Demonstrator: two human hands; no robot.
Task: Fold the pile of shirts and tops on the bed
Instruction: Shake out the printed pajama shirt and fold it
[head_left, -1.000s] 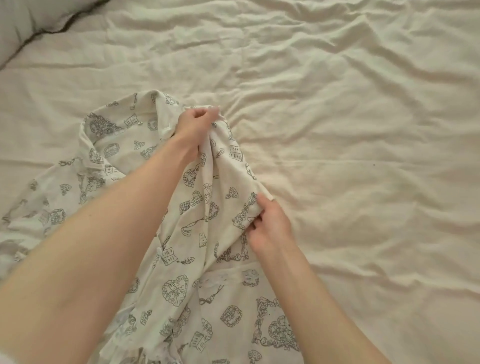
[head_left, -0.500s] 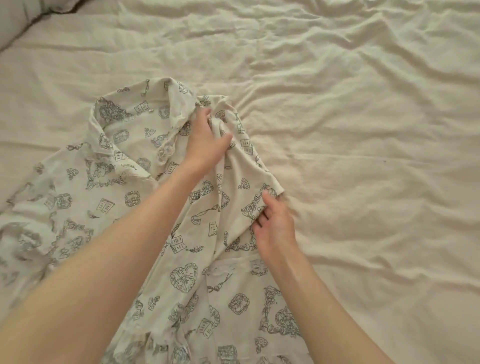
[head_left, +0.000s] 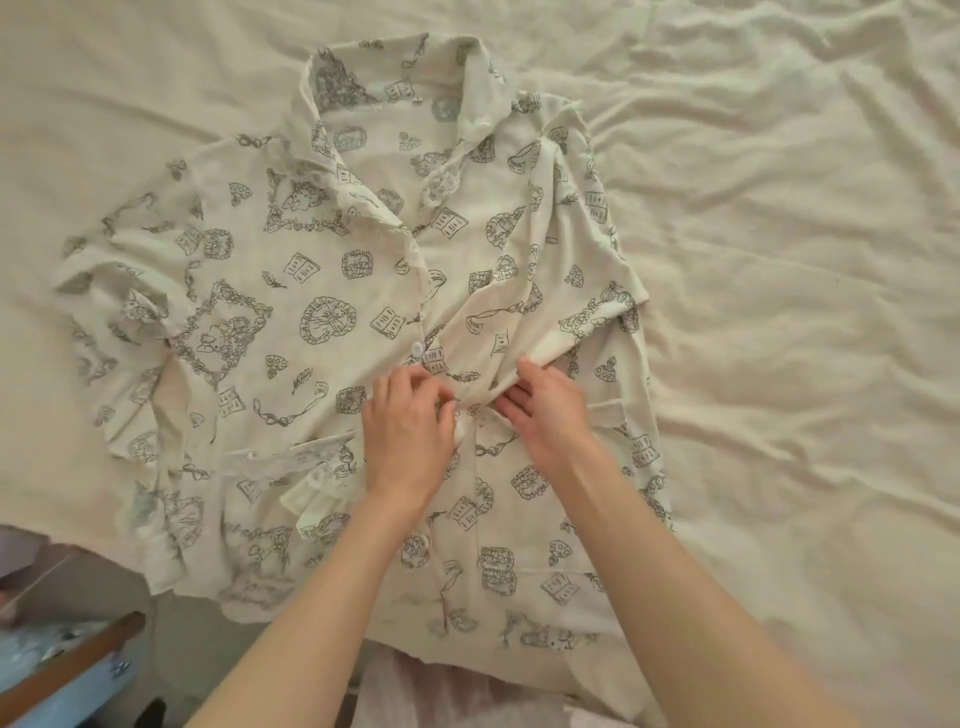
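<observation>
A cream button-up shirt (head_left: 311, 291) with a grey drawn print lies front side up on the bed, collar pointing away from me. Its right sleeve is folded in over the chest. My left hand (head_left: 408, 428) rests at the button placket in the middle of the shirt, its fingers curled onto the fabric edge. My right hand (head_left: 545, 405) is just beside it and pinches a fold of the folded-in sleeve. A white button (head_left: 417, 348) shows just above my left hand.
The bed sheet (head_left: 779, 312) is cream and wrinkled, spreading wide to the right and behind the shirt. At the lower left the bed edge drops to a floor with a wooden bar and blue item (head_left: 67, 670). Pale pink fabric (head_left: 457, 691) lies below the hem.
My left hand let go of the collar area and came down to the placket. The shirt now lies spread flat, and my right hand has shifted toward the middle.
</observation>
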